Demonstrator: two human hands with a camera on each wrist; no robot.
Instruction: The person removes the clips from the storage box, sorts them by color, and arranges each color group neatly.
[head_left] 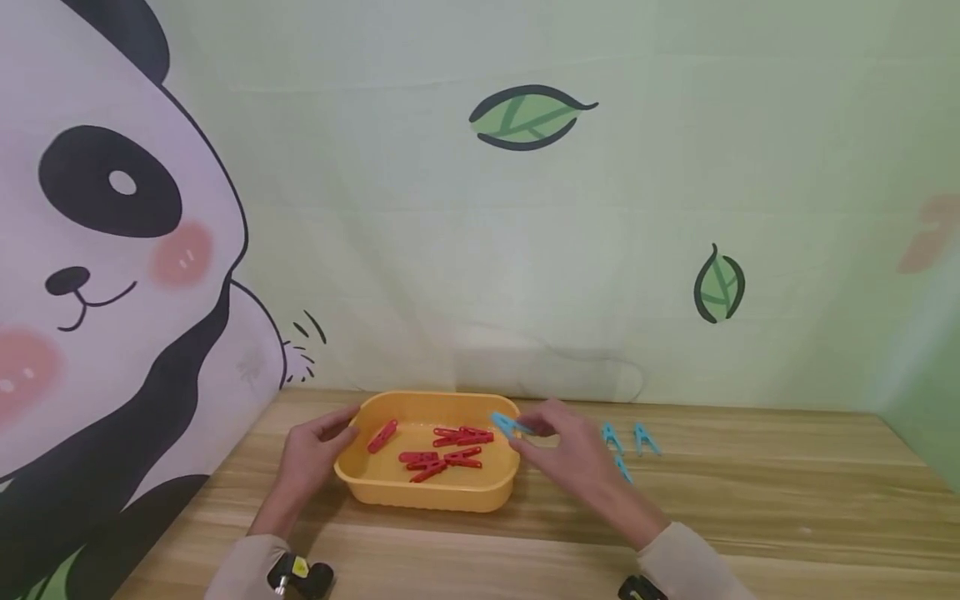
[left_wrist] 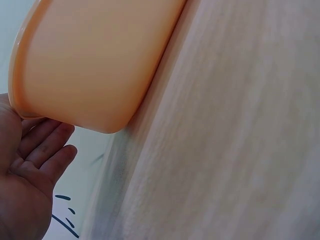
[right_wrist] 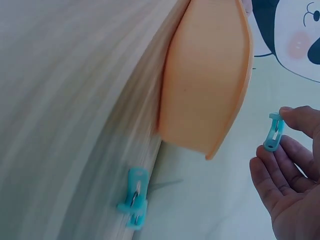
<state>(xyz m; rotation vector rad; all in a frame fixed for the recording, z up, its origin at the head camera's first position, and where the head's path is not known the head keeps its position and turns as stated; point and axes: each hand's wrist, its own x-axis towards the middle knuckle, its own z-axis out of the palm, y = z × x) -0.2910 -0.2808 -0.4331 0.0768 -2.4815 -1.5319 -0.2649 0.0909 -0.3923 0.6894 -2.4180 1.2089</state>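
Head view: yellow tray (head_left: 375,483) holds red pegs (head_left: 442,454); right hand (head_left: 573,454) grip pinches blue peg (head_left: 508,426); left hand (head_left: 307,458) relaxed at rim.

You see a smooth, faintly glossy orange plastic tray (head_left: 427,492) on a matt wood-grain table (head_left: 750,517), with plastic red pegs (head_left: 442,454) and blue pegs (head_left: 626,442) sprung with metal.

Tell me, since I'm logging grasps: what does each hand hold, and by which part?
The right hand pinches a blue clothespin by one end, over the tub's right rim. The left hand rests against the orange tub at its left end, holding nothing.
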